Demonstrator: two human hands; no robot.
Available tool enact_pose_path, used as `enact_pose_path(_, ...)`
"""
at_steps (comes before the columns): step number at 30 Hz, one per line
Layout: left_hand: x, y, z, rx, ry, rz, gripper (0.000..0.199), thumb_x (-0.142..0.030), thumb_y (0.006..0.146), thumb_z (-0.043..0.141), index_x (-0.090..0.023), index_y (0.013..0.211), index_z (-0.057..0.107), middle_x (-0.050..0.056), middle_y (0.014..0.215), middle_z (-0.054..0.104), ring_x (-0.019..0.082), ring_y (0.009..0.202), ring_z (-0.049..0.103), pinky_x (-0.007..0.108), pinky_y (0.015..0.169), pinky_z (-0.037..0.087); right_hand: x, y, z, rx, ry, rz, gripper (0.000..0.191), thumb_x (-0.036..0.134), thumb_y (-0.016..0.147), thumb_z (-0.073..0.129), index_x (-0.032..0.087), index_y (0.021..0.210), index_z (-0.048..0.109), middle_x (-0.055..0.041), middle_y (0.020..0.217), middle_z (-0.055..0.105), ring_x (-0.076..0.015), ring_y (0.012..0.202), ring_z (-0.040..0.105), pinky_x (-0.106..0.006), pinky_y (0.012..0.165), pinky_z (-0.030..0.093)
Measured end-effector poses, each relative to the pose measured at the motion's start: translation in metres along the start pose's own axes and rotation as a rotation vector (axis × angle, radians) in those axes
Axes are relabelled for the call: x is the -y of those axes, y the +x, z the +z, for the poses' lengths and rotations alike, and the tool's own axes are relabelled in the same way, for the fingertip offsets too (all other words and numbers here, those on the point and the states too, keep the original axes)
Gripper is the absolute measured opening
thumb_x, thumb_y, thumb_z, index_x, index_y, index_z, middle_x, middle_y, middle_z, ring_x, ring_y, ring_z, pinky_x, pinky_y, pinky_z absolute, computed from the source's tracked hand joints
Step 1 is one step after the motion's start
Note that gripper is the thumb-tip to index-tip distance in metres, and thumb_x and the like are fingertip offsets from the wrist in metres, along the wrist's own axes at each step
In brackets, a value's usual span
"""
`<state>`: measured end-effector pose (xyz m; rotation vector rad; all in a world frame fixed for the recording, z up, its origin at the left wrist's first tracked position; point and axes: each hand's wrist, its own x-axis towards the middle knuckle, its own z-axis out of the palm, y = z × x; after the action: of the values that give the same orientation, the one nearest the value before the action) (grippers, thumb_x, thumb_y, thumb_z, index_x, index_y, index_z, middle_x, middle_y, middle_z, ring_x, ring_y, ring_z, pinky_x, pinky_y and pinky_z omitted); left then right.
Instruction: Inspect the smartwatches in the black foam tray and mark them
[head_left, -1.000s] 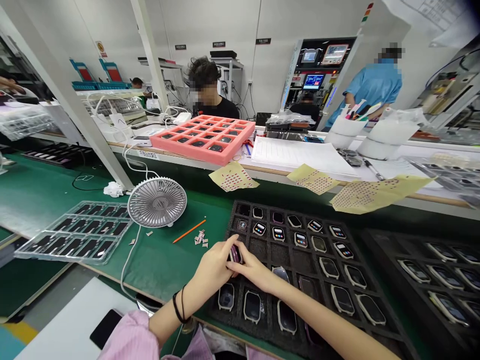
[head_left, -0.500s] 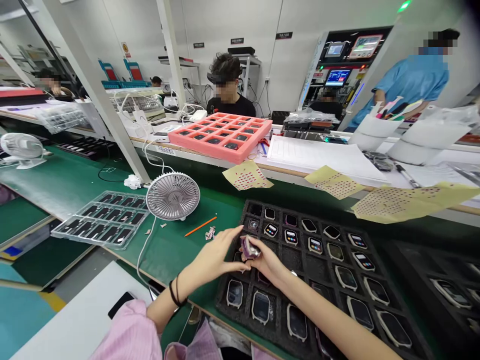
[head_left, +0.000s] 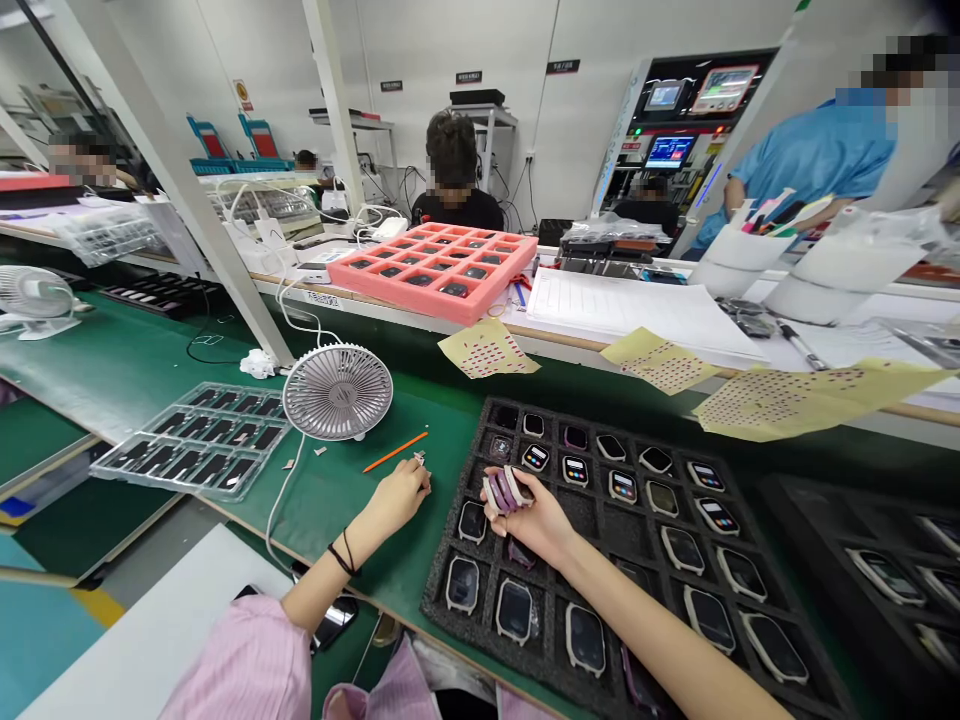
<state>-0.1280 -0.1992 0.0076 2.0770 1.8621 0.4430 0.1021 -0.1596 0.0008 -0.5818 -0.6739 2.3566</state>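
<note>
My right hand [head_left: 541, 520] is wrapped around a small stack of strapless smartwatches [head_left: 508, 490], purple and pale-rimmed, over the black foam tray [head_left: 604, 525]. My left hand [head_left: 400, 497] rests on the green mat with its fingers bunched downward beside small paper scraps [head_left: 418, 459]. Whatever lies between those fingertips is hidden. In the tray's pockets sit several square smartwatches, some with lit screens, such as the lit smartwatch [head_left: 575, 470], and others dark, like the dark smartwatch [head_left: 463, 584] near the front left.
An orange pencil [head_left: 395, 452] and a white fan [head_left: 337, 393] stand left of the tray. Further left is a clear plastic tray [head_left: 191, 440] with black parts. Above, a shelf carries a pink foam tray [head_left: 480, 308]. A second black tray [head_left: 810, 520] is at right. Other people sit and stand beyond.
My left hand has left the right hand and moved left onto the mat by the paper scraps. In my right hand the smartwatches have turned, so their stacked edges show.
</note>
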Motion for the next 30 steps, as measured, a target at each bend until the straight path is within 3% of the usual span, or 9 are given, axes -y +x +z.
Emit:
enact_pose_path(3, -0.003, 0.0, -0.001, 0.024, -0.08, 0.005, 0.011, -0.011, 0.082, 0.055, -0.015, 0.074, 0.061, 0.005, 0.079, 0.066, 0.02, 0.08, 0.063, 0.03, 0.075, 0.05, 0.001, -0.001, 0.001, 0.008, 0.008, -0.011, 0.031, 0.04, 0.083, 0.05, 0.016, 0.101, 0.059, -0.0065, 0.078, 0.066, -0.018, 0.059, 0.059, -0.027, 0.047, 0.038)
enact_pose_path(7, -0.02, -0.003, -0.006, -0.061, -0.363, 0.012, 0.025, -0.029, 0.091, 0.048, -0.014, 0.103, 0.063, 0.004, 0.081, 0.065, 0.014, 0.069, 0.061, 0.025, 0.062, 0.051, 0.001, -0.004, 0.006, 0.027, 0.017, -0.017, 0.032, 0.04, 0.083, 0.05, 0.016, 0.102, 0.059, -0.0075, 0.079, 0.067, -0.0181, 0.059, 0.06, -0.027, 0.046, 0.038)
enact_pose_path(10, -0.038, -0.005, -0.014, -0.138, -0.698, 0.082, 0.032, -0.036, 0.089, 0.051, -0.016, 0.109, 0.064, 0.006, 0.092, 0.067, 0.016, 0.079, 0.063, 0.029, 0.07, 0.054, 0.002, -0.006, 0.009, 0.038, 0.02, -0.011, 0.033, 0.041, 0.084, 0.048, 0.016, 0.102, 0.059, -0.0081, 0.079, 0.067, -0.0176, 0.058, 0.059, -0.026, 0.045, 0.037)
enact_pose_path(14, -0.054, -0.006, -0.023, -0.056, -0.92, 0.197, 0.027, -0.039, 0.084, 0.063, -0.014, 0.091, 0.068, 0.009, 0.09, 0.071, 0.018, 0.083, 0.067, 0.033, 0.079, 0.054, 0.003, -0.008, 0.013, 0.055, 0.034, 0.018, 0.036, 0.043, 0.086, 0.048, 0.014, 0.104, 0.06, -0.0085, 0.081, 0.067, -0.0151, 0.054, 0.056, -0.024, 0.041, 0.033)
enact_pose_path(20, -0.056, -0.003, -0.033, 0.009, -0.711, 0.55, 0.017, -0.034, 0.083, 0.066, -0.02, 0.078, 0.074, 0.008, 0.097, 0.071, 0.02, 0.096, 0.062, 0.037, 0.091, 0.047, 0.007, -0.016, 0.022, 0.151, 0.049, 0.123, 0.035, 0.044, 0.086, 0.049, 0.015, 0.102, 0.058, -0.0052, 0.074, 0.065, -0.015, 0.052, 0.057, -0.019, 0.034, 0.026)
enact_pose_path(27, -0.055, -0.001, -0.048, 0.072, -0.472, 0.603, 0.017, -0.036, 0.084, 0.064, -0.025, 0.081, 0.076, 0.006, 0.099, 0.064, 0.018, 0.096, 0.056, 0.031, 0.088, 0.042, 0.007, -0.021, 0.029, 0.194, 0.013, 0.142, 0.034, 0.042, 0.083, 0.052, 0.015, 0.103, 0.056, -0.0059, 0.075, 0.066, -0.017, 0.051, 0.061, -0.02, 0.032, 0.027)
enact_pose_path(30, -0.059, -0.002, -0.051, 0.086, -0.362, 0.6, 0.015, -0.033, 0.085, 0.064, -0.026, 0.082, 0.076, 0.004, 0.095, 0.064, 0.017, 0.092, 0.056, 0.031, 0.088, 0.04, 0.004, -0.021, 0.029, 0.205, -0.029, 0.128, 0.03, 0.041, 0.083, 0.053, 0.015, 0.096, 0.058, -0.0046, 0.071, 0.065, -0.0162, 0.05, 0.061, -0.019, 0.033, 0.027)
